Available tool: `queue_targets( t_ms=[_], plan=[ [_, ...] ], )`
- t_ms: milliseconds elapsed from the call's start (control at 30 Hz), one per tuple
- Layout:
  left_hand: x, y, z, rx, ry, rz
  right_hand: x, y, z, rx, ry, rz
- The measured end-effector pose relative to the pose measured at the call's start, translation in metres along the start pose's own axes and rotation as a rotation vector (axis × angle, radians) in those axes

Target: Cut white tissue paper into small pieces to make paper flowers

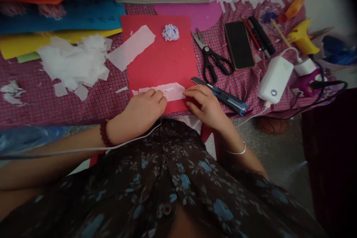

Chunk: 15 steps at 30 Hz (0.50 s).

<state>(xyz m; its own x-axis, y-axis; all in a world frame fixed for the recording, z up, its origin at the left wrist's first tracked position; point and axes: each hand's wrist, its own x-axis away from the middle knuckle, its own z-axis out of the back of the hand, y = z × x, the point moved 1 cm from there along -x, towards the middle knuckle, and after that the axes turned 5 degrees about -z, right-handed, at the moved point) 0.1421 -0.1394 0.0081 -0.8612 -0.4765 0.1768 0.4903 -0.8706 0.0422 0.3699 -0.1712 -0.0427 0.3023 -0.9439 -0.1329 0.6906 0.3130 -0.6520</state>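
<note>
In the head view, one torn strip (175,92) of thin, pale pink paper lies along the near edge of a smooth red sheet (164,59), itself at the near edge of the table (108,100), which is covered with checked cloth. The left hand (139,113) rests on the left part of the strip, its fingers slightly bent and close together; its thumb is hidden, so I cannot tell if it grips. The right hand (205,104) has its fingers half curled, with a small gap to the thumb, and the fingertips touch the right end of the strip. Toward the sheet's far left corner lies one second piece (132,47), long and with uneven edges, passing over the left edge; near the far right corner sits one crinkled, round ball (170,32), white and bluish. Beside the right edge are one pair of black-handled scissors (208,54), one blue and black knife (220,95) and one flat, dark phone (239,44). Toward the table's right edge is one white, rounded power bank (276,79). On the left lies one loose heap (75,59) of thin white scraps, too many to count.
</note>
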Motion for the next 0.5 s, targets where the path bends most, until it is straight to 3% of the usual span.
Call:
queue_targets(
  t_ms=[200,400,500],
  plan=[
    [-0.003,-0.006,-0.011,-0.032,0.012,0.028,-0.005,0.000,-0.002,-0.021,0.024,0.020],
    [-0.014,-0.039,-0.010,0.315,0.100,0.202,-0.013,-0.007,0.001,0.014,-0.066,0.002],
    [-0.015,-0.043,-0.008,0.367,0.096,0.194,-0.020,-0.008,0.001,0.113,-0.135,0.040]
  ],
)
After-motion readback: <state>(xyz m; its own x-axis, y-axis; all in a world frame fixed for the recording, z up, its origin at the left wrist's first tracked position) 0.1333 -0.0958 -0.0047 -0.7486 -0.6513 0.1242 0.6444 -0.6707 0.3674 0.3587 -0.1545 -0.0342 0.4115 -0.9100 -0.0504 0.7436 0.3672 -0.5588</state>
